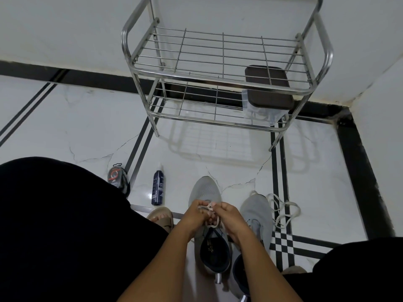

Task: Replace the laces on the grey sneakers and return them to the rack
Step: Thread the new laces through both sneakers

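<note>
Left hand: I see my left hand (194, 211) curled over the tongue area of the nearer grey sneaker (207, 205), its fingertips pinching the pale lace (206, 207).
Right hand: my right hand (229, 216) sits just beside the left, fingers bent and gripping the same lace where it runs down toward the eyelets.
Lace: a short bunched loop shows between my two hands; a further strand crosses the top of the shoe's opening below them.
Nearer sneaker: it stands on the floor between my knees, toe pointing toward the rack, dark lining visible in the opening.
Second sneaker: the other grey sneaker (258, 216) lies just to the right of the first, touching or nearly touching it near the heel; I cannot tell which.
Loose lace: a white lace (283, 210) lies in loops on the floor (87, 127) right of the second sneaker.
Rack: the metal rack (222, 53) stands against the wall ahead, well apart from the shoes; a clear box with a dark lid (268, 88) is on its lower shelf at the right.
Other items: a dark spray bottle (158, 187) stands left of the nearer sneaker, and a small round packet (115, 176) is further left by my knee.
</note>
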A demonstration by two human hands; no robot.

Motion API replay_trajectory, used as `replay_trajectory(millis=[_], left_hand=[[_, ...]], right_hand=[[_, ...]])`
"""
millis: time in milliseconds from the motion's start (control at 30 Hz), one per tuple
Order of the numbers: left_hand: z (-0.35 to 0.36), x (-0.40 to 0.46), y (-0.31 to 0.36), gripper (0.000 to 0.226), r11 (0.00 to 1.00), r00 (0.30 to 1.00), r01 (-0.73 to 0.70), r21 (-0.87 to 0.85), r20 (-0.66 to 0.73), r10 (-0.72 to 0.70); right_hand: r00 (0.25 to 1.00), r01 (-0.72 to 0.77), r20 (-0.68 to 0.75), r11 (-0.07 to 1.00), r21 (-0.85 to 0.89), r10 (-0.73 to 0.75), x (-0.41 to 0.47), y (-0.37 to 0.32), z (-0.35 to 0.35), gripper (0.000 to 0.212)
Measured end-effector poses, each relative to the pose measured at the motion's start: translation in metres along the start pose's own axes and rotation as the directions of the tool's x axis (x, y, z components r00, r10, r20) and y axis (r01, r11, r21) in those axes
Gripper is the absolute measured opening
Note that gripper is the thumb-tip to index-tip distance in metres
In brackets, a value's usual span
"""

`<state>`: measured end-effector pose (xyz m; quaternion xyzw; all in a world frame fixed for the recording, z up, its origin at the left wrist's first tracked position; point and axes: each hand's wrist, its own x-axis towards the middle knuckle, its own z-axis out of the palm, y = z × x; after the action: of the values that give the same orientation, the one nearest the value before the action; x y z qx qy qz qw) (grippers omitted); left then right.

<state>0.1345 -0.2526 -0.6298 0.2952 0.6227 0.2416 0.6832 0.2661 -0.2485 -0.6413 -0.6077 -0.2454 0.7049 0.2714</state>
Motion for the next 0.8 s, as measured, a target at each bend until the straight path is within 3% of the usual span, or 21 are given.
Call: replay_trajectory(millis=[100, 300, 400, 500, 800], left_hand=[[-0.003, 0.002, 0.0, 0.022, 0.999, 0.998, 0.02, -0.026, -0.061, -0.021], [-0.004, -0.006, -0.003, 0.005, 0.963, 0.991, 0.055, -0.264, -0.103, -0.084], [-0.003, -0.007, -0.007, 0.009, 0.921, 0.991, 0.063, -0.384, -0.082, -0.102], [0.0, -0.008, -0.008, 0.011, 0.923, 0.995, 0.077, -0.378, -0.033, -0.096], [0.0, -0.008, -0.004, 0.016, 0.943, 0.995, 0.09, -0.32, -0.019, -0.101]], right_hand=[[0.999, 0.04, -0.012, 0.999, -0.003, -0.04, -0.002, 0.001, -0.004, 0.02], [0.998, -0.016, 0.064, 0.975, 0.221, 0.002, -0.007, 0.0, -0.004, 0.023], [0.998, 0.008, -0.064, 0.962, 0.273, 0.01, -0.007, 0.001, -0.001, 0.02], [0.984, 0.043, -0.176, 0.951, 0.305, 0.012, -0.004, 0.005, 0.0, 0.017], [0.999, -0.021, -0.018, 0.948, 0.318, 0.028, -0.002, 0.007, -0.002, 0.02]])
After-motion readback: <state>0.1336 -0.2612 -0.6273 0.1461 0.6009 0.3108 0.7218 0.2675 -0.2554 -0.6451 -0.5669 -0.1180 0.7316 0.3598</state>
